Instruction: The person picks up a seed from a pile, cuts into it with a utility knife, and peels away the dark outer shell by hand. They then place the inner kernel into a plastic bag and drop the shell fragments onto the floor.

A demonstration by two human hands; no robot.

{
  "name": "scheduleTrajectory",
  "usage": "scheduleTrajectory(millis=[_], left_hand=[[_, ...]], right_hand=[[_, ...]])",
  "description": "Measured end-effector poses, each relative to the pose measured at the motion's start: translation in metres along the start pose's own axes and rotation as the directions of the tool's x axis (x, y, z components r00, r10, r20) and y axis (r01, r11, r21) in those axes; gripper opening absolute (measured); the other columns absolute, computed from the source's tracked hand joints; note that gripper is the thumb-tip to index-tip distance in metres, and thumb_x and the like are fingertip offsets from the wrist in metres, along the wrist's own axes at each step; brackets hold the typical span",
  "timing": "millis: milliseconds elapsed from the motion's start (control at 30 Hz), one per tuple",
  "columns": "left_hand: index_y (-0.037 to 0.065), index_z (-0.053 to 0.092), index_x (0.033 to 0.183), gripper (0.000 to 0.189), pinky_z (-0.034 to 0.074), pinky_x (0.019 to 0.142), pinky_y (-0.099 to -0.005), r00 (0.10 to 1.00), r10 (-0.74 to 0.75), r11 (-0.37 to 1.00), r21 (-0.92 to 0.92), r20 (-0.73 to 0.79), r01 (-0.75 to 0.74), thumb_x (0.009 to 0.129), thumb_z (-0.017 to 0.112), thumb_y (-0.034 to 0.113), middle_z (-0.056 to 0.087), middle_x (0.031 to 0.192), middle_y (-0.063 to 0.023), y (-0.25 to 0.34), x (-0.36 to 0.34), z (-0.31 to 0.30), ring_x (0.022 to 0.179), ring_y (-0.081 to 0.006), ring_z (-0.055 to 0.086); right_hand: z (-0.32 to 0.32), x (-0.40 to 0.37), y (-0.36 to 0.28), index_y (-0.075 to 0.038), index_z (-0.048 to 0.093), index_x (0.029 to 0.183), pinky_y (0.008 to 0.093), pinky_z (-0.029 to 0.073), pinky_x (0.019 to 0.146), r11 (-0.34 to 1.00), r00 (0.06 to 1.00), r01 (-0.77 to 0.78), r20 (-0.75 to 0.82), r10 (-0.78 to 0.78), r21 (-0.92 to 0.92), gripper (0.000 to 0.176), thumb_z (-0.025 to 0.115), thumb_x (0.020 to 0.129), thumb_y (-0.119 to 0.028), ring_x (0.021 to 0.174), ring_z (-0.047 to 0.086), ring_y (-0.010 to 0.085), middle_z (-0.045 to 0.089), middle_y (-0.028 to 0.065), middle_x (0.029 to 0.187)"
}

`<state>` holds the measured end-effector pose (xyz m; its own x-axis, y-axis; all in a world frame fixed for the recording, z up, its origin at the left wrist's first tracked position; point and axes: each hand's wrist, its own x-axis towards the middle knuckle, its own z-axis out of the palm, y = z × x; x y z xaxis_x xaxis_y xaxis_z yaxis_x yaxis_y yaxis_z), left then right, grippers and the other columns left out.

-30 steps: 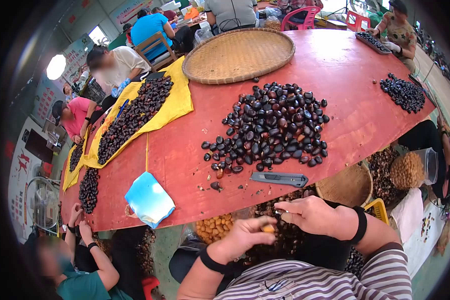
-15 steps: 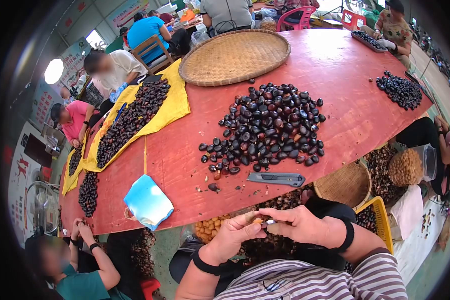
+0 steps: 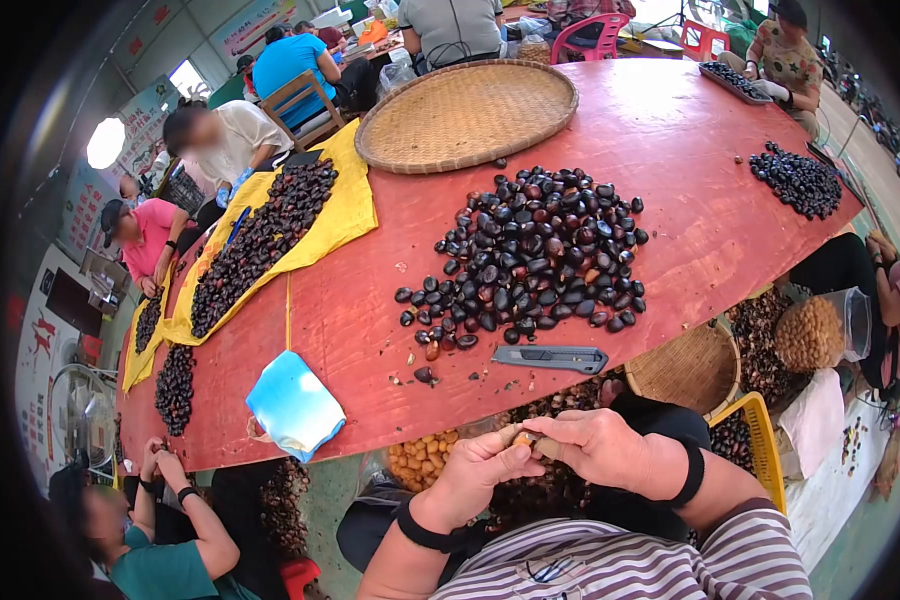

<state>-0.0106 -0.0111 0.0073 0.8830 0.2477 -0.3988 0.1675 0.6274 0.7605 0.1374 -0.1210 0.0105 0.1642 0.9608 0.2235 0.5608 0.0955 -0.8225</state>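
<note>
My left hand point(image 3: 478, 468) pinches a small orange-brown nut point(image 3: 523, 439) just beyond the table's near edge. Against the same nut, the fingers of my right hand point(image 3: 598, 446) are closed; whatever else they hold is too small to name. On the red table point(image 3: 400, 230) in front of me lies a large heap of dark, glossy nuts point(image 3: 540, 245). A grey utility knife point(image 3: 550, 358) rests between that heap and the table edge. Below my hands are peeled shells point(image 3: 535, 495), with orange nuts point(image 3: 422, 460) to their left.
A woven tray point(image 3: 465, 115) sits at the back. Yellow cloth point(image 3: 345, 215) with dark nuts is at left, and a blue-white cloth point(image 3: 295, 400) is nearer. A basket point(image 3: 685, 370) and yellow crate point(image 3: 765, 455) stand right below the edge. Several people sit around the table.
Both hands stay together, with slightly shifted fingers around the nut, and more of its orange surface shows. The view has moved very slightly.
</note>
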Motion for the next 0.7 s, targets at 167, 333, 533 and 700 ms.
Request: scheduleTrajectory(millis=[167,333,533,700], left_hand=[[-0.002,0.053,0.102,0.026,0.046,0.07,-0.0223,0.999,-0.042,0.992,0.122,0.008,0.04,0.08,0.053,0.013,0.057,0.09,-0.0061,0.004,-0.004,-0.001,0.077,-0.0128,0.057],[-0.003,0.058,0.093,0.02,0.046,0.063,-0.0211,0.995,-0.089,0.964,0.256,0.033,0.078,0.077,0.057,0.01,0.06,0.079,-0.0051,0.016,-0.009,0.003,0.068,-0.0122,0.058],[-0.003,0.059,0.091,0.018,0.044,0.059,-0.0189,0.976,-0.205,0.949,0.26,0.078,0.179,0.074,0.06,0.006,0.061,0.075,-0.0047,0.027,-0.013,0.009,0.065,-0.01,0.058],[-0.001,0.061,0.087,0.015,0.041,0.056,-0.0169,0.923,-0.342,0.898,0.35,0.175,0.266,0.074,0.06,0.007,0.061,0.069,-0.0033,0.019,-0.015,0.005,0.061,-0.0063,0.056]], right_hand=[[-0.01,0.001,0.007,-0.008,0.057,0.101,0.0299,0.046,0.059,0.974,0.988,-0.072,0.147,0.041,0.215,0.027,0.057,0.075,-0.015,0.065,0.058,0.0286,0.059,0.0151,0.074],[-0.023,0.008,-0.003,-0.008,0.058,0.1,0.0279,0.046,0.058,0.975,0.949,-0.163,0.293,0.113,0.154,0.026,0.057,0.075,-0.014,0.063,0.059,0.0221,0.06,0.0146,0.071],[-0.034,0.019,-0.016,-0.011,0.059,0.099,0.0205,0.039,0.046,0.807,0.727,-0.542,0.613,0.31,0.235,0.026,0.057,0.074,-0.012,0.046,0.045,0.0064,0.056,0.0027,0.063],[-0.028,0.014,-0.012,-0.014,0.059,0.099,0.02,0.037,0.041,0.737,0.555,-0.651,0.776,0.301,0.179,0.025,0.058,0.074,-0.016,0.046,0.043,0.0059,0.057,0.0018,0.065]])
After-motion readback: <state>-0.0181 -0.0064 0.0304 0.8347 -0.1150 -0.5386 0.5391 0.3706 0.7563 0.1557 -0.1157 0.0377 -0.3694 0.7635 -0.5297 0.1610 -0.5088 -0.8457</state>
